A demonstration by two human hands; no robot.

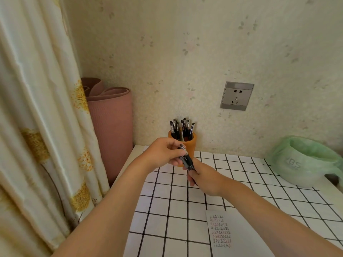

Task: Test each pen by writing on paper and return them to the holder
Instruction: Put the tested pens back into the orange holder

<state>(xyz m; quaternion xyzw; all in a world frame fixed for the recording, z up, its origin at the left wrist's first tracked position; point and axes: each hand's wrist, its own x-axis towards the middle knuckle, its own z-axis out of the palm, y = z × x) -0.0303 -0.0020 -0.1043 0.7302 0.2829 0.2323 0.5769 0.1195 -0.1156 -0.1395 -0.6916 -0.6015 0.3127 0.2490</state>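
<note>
At the bottom right of the frame a sheet of paper [239,236] lies on the table [167,229], which is covered by a white cloth with a black grid. Rows of small dark and reddish scribbles fill the sheet's left part. Both bare forearms reach up from the lower corners to meet at the middle of the frame.

There the right hand [203,178] has its fingers curled round the lower end of a dark pen [187,160], and the left hand [163,154] pinches the upper part with thumb and bent fingers. The pen is tilted, its clear top end pointing to the upper left, and is held above the table just in front of the holder. Whether the hands grasp more than one pen I cannot tell.

Just behind the hands stands the orange holder [192,143] at the back edge of the table, near the wall, with a bunch of black pens [181,127] standing in it, caps up.

At middle right sits a round tub wrapped in a green plastic bag [304,164]. On the wall above is a grey socket [236,95]. At left a pink rolled mat [111,130] stands upright in the corner, beside a cream curtain [37,108] with yellow flowers.
</note>
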